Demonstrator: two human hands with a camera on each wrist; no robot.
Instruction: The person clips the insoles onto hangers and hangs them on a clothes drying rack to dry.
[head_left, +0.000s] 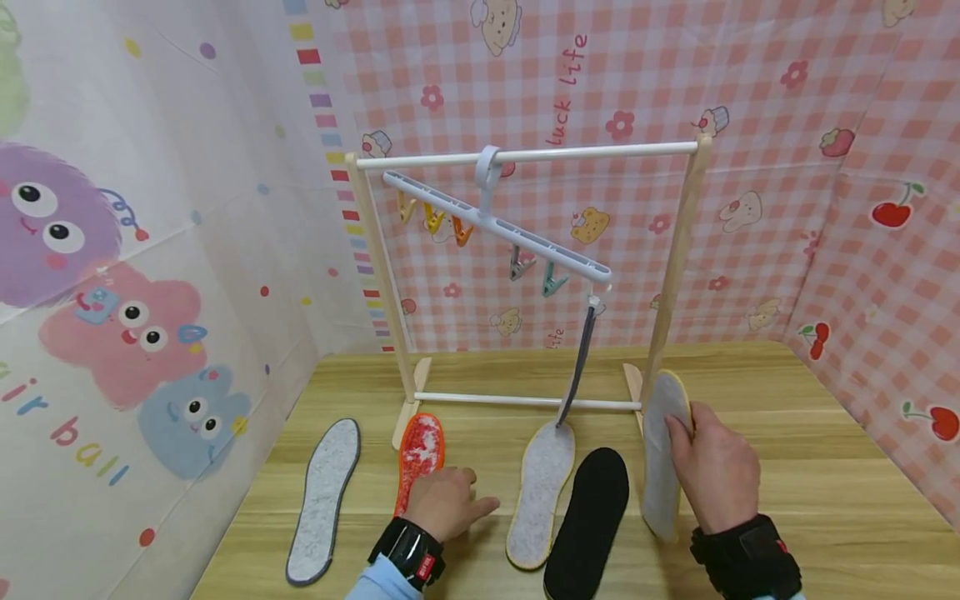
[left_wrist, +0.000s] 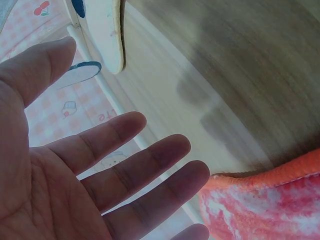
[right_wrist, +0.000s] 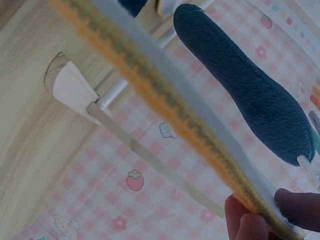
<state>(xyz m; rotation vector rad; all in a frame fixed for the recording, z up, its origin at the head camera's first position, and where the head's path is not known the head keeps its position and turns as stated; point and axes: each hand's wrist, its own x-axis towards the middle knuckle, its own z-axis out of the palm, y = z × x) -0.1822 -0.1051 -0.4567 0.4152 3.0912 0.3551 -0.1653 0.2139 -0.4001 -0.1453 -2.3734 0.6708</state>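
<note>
My right hand point(head_left: 716, 471) pinches a grey insole with a yellow edge point(head_left: 663, 458) near its upper end, thumb on the grey face. The insole stands on edge beside the rack's right post, and the right wrist view shows its yellow stitched rim point(right_wrist: 165, 105). My left hand point(head_left: 448, 504) is over the lower part of a red-and-white insole point(head_left: 422, 446) with an orange edge. In the left wrist view its fingers point(left_wrist: 160, 155) are spread and hold nothing. A dark insole point(right_wrist: 245, 85) hangs from a white clip point(head_left: 594, 302) at the hanger's near end.
A wooden rack point(head_left: 677, 250) carries a pale clip hanger point(head_left: 525, 237) with several coloured clips. On the wooden table lie a dark-edged grey insole point(head_left: 322, 500), a yellow-edged grey insole point(head_left: 542, 492) and a black insole point(head_left: 588, 525). Printed cloth point(head_left: 750, 208) surrounds the table.
</note>
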